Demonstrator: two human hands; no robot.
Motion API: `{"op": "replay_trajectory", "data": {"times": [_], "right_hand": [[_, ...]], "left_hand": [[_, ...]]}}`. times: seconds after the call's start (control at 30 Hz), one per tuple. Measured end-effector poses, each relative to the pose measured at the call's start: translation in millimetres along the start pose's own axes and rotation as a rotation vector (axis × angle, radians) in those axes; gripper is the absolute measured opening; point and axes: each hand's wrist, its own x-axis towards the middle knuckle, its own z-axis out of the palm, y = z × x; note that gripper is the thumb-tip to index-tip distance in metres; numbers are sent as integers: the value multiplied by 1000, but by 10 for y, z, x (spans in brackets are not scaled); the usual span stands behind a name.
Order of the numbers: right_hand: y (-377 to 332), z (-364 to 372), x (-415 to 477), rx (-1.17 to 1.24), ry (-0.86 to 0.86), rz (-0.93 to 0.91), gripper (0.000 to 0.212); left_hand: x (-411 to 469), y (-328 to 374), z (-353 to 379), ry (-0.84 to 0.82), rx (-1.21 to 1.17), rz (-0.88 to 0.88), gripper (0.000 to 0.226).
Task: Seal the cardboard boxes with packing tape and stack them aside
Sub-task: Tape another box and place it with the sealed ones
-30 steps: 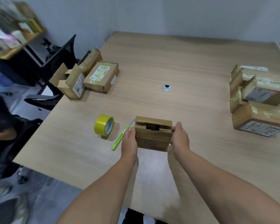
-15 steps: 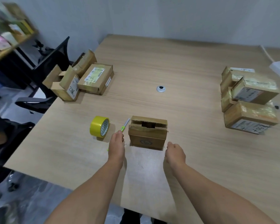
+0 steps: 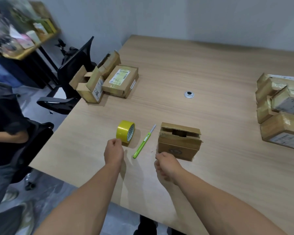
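Cardboard box [image 3: 179, 145] is sitting near the counter [image 3: 210, 73] front edge, its top flaps gaping, awaiting tape. Left hand [image 3: 113, 151] is curling its grip against the upright tape roll [image 3: 126, 131], likely to fetch it, though whether it is gripping is not showing. Right hand [image 3: 166, 164] is hanging beside the box, its grip loose and holding nothing.

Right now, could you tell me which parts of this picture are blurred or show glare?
In the head view the shelf at upper left is smeared; the tape and near box are sharp; the taped boxes at right carry glare; its wide lens bows the table edges.
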Motion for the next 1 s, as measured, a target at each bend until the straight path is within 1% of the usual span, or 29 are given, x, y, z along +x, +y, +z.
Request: {"op": "replay_trajectory", "data": {"times": [0.1, 0.17, 0.3, 0.4, 0.53, 0.63, 0.7, 0.77, 0.83, 0.9, 1.0], "right_hand": [[-138, 145, 35, 13, -26, -16, 17], [-208, 235, 97, -6, -19, -15, 18], [-309, 391, 226, 8, -10, -12, 19], [-391, 495, 318, 72, 6, -24, 20], [-510, 571, 408, 78, 49, -23, 22], [-609, 595, 465, 86, 67, -7, 21], [-678, 649, 531, 81, 97, -5, 25], [-694, 710, 632, 108, 120, 8, 31], [-751, 797, 709, 200, 99, 46, 29], [-855, 888, 714, 281, 73, 93, 28], [-891, 967, 761, 410, 80, 171, 37]], "left_hand": [[177, 95, -120, -2, -37, 25, 22], [326, 181, -159, -49, -63, 32, 22], [646, 369, -131, -147, -42, 3, 27], [868, 444, -25, -217, 67, 6, 34], [1033, 540, 158, -285, 182, 42, 34], [1092, 592, 251, -366, 245, 17, 41], [1123, 598, 275, -405, 266, -10, 46], [1094, 604, 275, -424, 272, -17, 41], [1085, 588, 242, -419, 256, -14, 39], [1084, 559, 177, -387, 231, 29, 36], [1074, 542, 91, -379, 165, 116, 19]]}}
